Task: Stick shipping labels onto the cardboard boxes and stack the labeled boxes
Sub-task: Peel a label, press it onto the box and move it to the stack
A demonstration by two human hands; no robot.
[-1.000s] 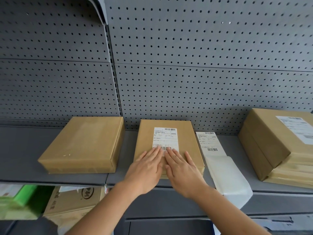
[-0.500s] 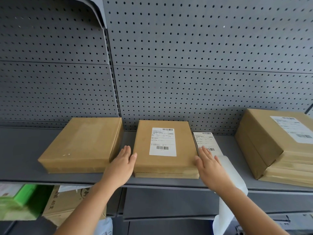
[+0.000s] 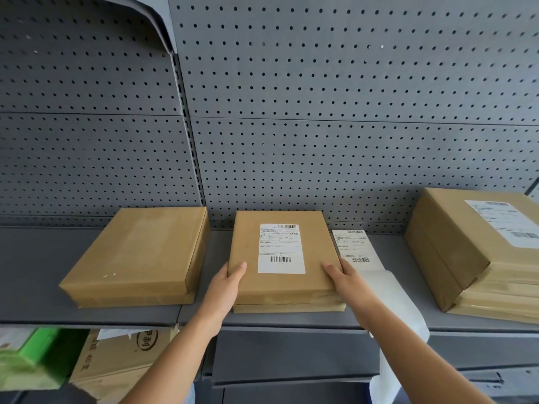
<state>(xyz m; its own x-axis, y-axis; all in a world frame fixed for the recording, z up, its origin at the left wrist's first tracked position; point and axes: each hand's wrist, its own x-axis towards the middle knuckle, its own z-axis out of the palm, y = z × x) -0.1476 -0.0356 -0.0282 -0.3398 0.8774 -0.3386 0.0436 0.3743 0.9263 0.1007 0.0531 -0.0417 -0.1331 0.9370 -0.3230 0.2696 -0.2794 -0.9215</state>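
Observation:
A flat cardboard box [image 3: 248,249] lies in the middle of the grey shelf [image 3: 35,272] with a white shipping label [image 3: 280,247] stuck on its top. My left hand [image 3: 226,287] grips its left side, thumb on the lid. My right hand [image 3: 347,279] grips its right side the same way. An unlabeled box [image 3: 137,255] sits to the left. A strip of labels [image 3: 354,247] lies right of the middle box, its backing paper [image 3: 399,310] hanging over the shelf edge. A stack of labeled boxes [image 3: 460,243] stands at the right.
A grey pegboard wall [image 3: 320,112] rises behind the shelf. Below the shelf at the left are a printed carton [image 3: 116,360] and a green package [image 3: 32,360].
Both hands left the label, where they were pressing it flat, moved out to the sides of the middle box and now clasp it.

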